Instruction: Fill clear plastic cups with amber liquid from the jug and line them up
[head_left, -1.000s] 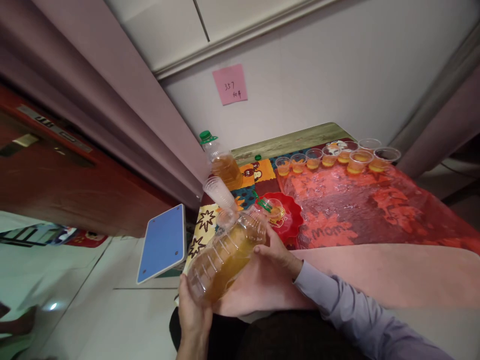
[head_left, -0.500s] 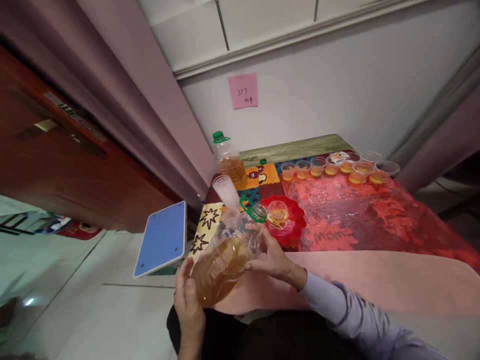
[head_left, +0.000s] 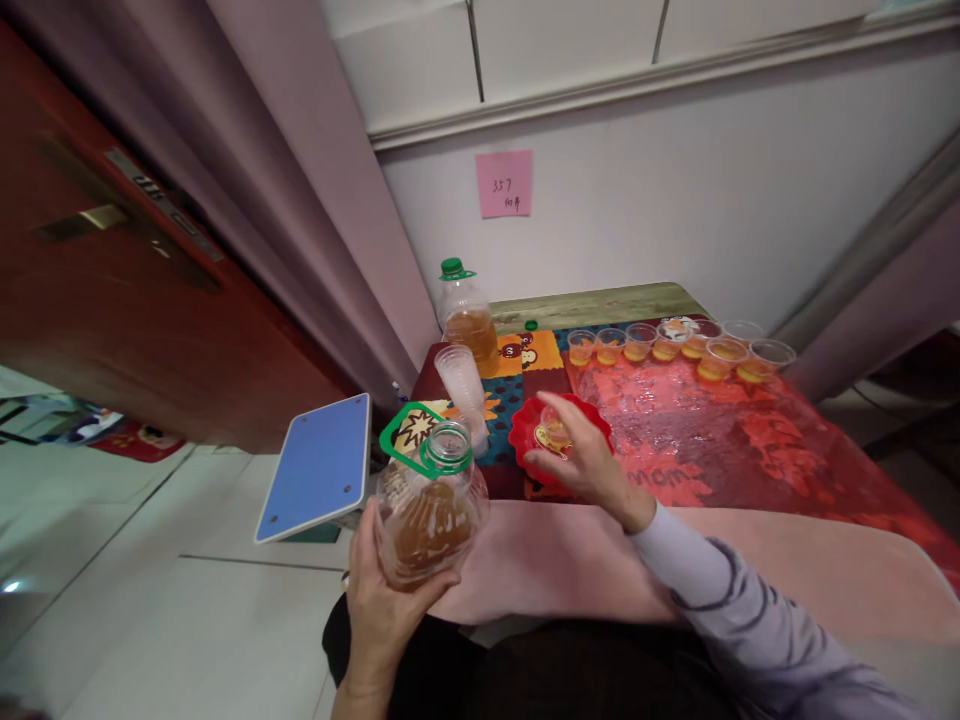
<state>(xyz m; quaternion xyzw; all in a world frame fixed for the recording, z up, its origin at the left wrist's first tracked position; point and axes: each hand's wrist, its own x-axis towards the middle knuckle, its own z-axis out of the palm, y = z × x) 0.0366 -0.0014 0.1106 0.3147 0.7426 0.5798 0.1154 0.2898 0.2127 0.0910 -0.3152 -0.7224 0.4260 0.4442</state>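
Note:
My left hand grips the lower side of a large clear jug of amber liquid, which stands nearly upright with its mouth uncapped and a green handle ring. Over the red scalloped plate my right hand reaches with thumb and fingers apart, holding nothing. A clear cup with a little liquid rests on that plate, partly behind my fingers. Just beyond the jug, a stack of clear cups leans on the patterned cloth.
A second jug with a green cap stands at the table's back left. Several cups of liquid line the back right. A green cap lies near the wall. A blue board is left of the table.
The jug has swung from tilted toward the plate to nearly upright at the left. My right hand has let go of its neck and moved over the plate.

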